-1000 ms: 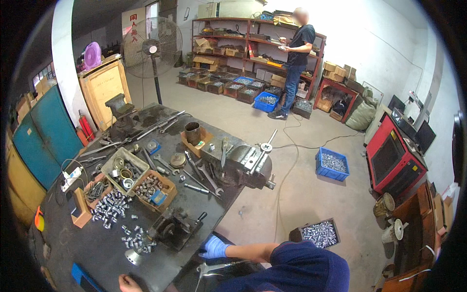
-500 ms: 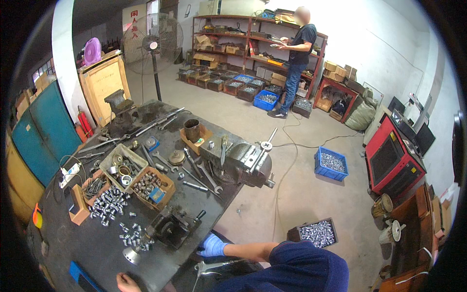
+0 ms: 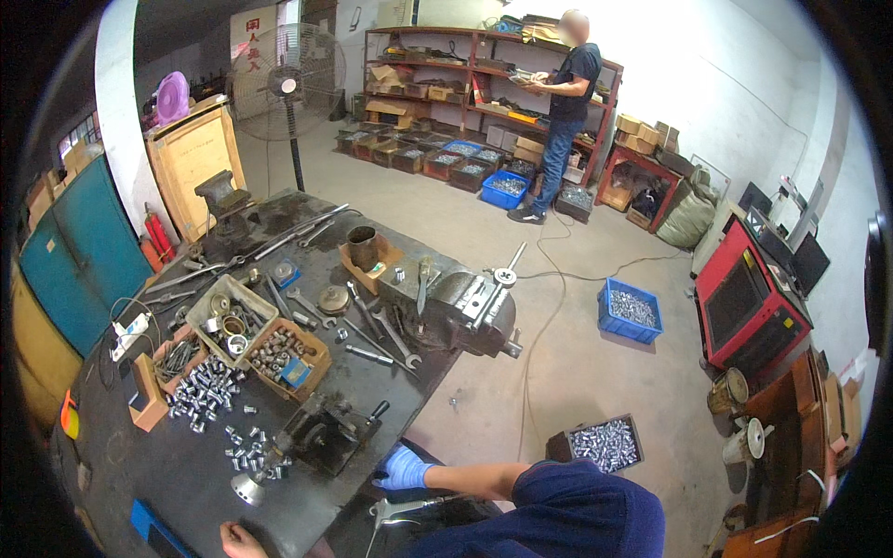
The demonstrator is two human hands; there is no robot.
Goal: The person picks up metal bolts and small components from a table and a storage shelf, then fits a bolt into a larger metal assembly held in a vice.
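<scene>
Blue-gloved, the right hand (image 3: 403,468) is at the table (image 3: 167,470) edge, fingers bent; whether they close on anything, I cannot tell. Nearer the person than that hand lies a silver air gun (image 3: 395,509), apart from it. The fixture (image 3: 326,432) sits ahead and to its left, close to the same edge. Bare, the left hand (image 3: 241,542) shows at the lower rim of view, fingers curled, its grip unclear. Ahead of it is a metal cone (image 3: 246,489), apart, with loose fittings (image 3: 246,453) just beyond and a larger pile (image 3: 205,395) farther on. Dark tabletop stretches from the left hand leftward to a blue case (image 3: 158,528). Past the edge, right of the gloved hand, floor (image 3: 488,409) runs to a box (image 3: 557,448) of fittings.
</scene>
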